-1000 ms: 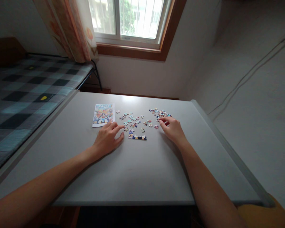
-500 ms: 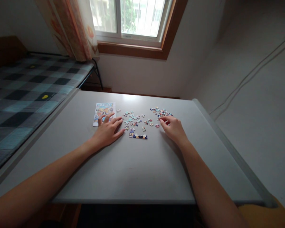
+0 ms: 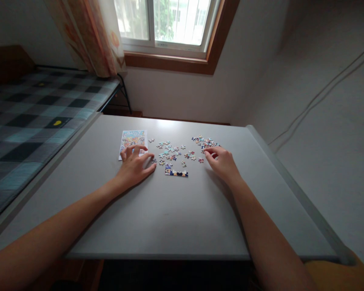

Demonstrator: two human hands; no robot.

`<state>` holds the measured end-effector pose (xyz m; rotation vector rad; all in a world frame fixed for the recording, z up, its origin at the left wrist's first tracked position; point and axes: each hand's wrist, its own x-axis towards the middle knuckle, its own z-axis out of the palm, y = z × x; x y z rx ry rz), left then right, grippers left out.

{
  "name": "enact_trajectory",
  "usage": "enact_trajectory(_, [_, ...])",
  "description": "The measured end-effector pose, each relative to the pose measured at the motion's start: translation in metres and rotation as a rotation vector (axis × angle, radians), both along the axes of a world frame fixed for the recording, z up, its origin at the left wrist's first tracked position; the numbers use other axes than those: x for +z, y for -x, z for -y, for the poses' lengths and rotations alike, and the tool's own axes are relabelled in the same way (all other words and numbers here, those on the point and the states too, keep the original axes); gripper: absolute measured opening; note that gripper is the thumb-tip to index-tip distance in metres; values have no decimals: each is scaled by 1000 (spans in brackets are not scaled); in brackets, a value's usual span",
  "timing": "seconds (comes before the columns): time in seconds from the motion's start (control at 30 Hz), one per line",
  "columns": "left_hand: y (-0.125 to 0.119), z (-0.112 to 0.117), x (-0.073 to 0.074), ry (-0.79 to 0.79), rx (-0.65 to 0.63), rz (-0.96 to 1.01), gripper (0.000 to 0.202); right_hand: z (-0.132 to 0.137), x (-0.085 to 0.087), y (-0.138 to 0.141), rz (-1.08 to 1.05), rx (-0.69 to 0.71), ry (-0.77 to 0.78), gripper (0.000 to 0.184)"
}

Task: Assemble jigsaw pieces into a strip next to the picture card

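Note:
My left hand (image 3: 134, 165) rests spread over the lower right corner of a printed picture sheet (image 3: 133, 136). A small puzzle piece (image 3: 154, 161) lies between its thumb and index fingertips. My right hand (image 3: 223, 162) is closed in a pinch at the near edge of a heap of jigsaw pieces (image 3: 206, 142), with a small piece at its fingertips, mostly covered. Between the hands, loose puzzle pieces (image 3: 170, 151) are scattered. Nearer to me lies a joined L-shaped strip of puzzle (image 3: 178, 173), its left end rising away from me. A single piece (image 3: 201, 160) sits left of my right thumb.
The grey table (image 3: 157, 218) has a raised rim on its left and right sides. A bed with a checked cover (image 3: 57, 101) stands along the left. Beyond the table are a wall and a window (image 3: 178, 24); a cable (image 3: 309, 103) runs down the right wall.
My left hand has drawn back slightly to the left, its index finger curling, and a puzzle piece now shows between index finger and thumb. My right hand has barely moved.

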<state>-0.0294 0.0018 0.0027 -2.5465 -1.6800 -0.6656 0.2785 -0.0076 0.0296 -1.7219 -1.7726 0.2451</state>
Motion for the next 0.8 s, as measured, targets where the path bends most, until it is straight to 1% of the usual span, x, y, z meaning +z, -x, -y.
enact_trajectory(0.13, [0,-1,-1,29,-2,20,27,0,0,0,1,2,1,22])
enact_trajectory(0.3, [-1,-2,-3,19,55,20,33,-1,-1,-1,9,1,5,22])
enact_trajectory(0.4, [-3,0,-3,9,61,-2,30,-1,-1,-1,14,1,11,22])
enact_trajectory(0.5, [-6,6,3,-39,44,-55,25,-1,-1,0,18,4,13,22])
enact_trajectory(0.6, [-11,16,13,-96,-31,-182,27,-1,-1,-1,14,7,11,22])
enact_trajectory(0.67, [-14,23,18,-89,-71,-249,31,-1,-1,-1,14,6,10,22])
enact_trajectory(0.73, [-15,28,22,-70,-95,-275,33,-1,-1,-1,18,6,10,22])
enact_trajectory(0.8, [-17,30,23,-56,-90,-284,35,-1,-2,-1,22,6,9,22])
